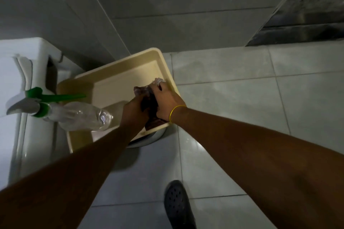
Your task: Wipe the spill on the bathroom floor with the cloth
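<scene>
We find the most open room on the floor (242,89) to the right of the tray (119,72), where bare tiles run right and near. In the near middle a dark shoe (177,204) takes up some of it. The tray's far left half lies bare, but a spray bottle (74,113) crosses its near left rim. Both our hands, left (136,109) and right (167,104), crowd its near right corner around the cloth (150,106). The toilet (22,83) blocks the left, and the wall (167,2) closes the far side.

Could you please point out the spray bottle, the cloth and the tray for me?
spray bottle (81,117): head view, clear body.
cloth (151,106): head view, dark fold between the hands.
tray (115,87): head view, bare inner floor.
</scene>
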The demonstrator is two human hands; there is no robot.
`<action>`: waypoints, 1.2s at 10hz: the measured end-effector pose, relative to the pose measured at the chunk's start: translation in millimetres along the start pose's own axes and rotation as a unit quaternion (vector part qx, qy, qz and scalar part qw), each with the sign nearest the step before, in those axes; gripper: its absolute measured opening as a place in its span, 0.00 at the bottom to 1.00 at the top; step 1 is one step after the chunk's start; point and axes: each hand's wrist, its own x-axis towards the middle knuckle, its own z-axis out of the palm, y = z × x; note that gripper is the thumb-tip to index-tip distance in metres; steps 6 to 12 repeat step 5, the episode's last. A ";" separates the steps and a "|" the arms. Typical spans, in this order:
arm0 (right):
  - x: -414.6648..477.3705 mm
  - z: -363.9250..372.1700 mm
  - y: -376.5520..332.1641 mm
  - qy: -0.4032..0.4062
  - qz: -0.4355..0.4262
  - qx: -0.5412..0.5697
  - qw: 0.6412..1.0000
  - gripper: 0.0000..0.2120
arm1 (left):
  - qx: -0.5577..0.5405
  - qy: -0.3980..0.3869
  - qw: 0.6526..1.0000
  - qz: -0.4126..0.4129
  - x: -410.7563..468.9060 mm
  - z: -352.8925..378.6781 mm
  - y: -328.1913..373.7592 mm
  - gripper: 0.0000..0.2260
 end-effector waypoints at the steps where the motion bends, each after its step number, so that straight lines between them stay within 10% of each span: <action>1: 1.2 13.5 -0.5 0.015 -0.008 -0.115 0.993 0.39 | 0.139 -0.024 0.990 0.018 6.2 10.3 -24.3 0.25; 3: -27.5 -23.5 -7.4 0.026 -0.032 -0.196 0.980 0.21 | 0.320 -0.041 0.946 -0.007 -8.4 -5.5 8.4 0.28; 5: -93.0 -113.0 6.9 0.040 -0.038 -0.201 0.978 0.23 | 0.338 -0.016 0.937 0.093 -39.8 -35.4 116.7 0.24; 12: -93.0 -113.0 6.9 0.040 -0.038 -0.201 0.978 0.23 | 0.338 -0.016 0.937 0.093 -39.8 -35.4 116.7 0.24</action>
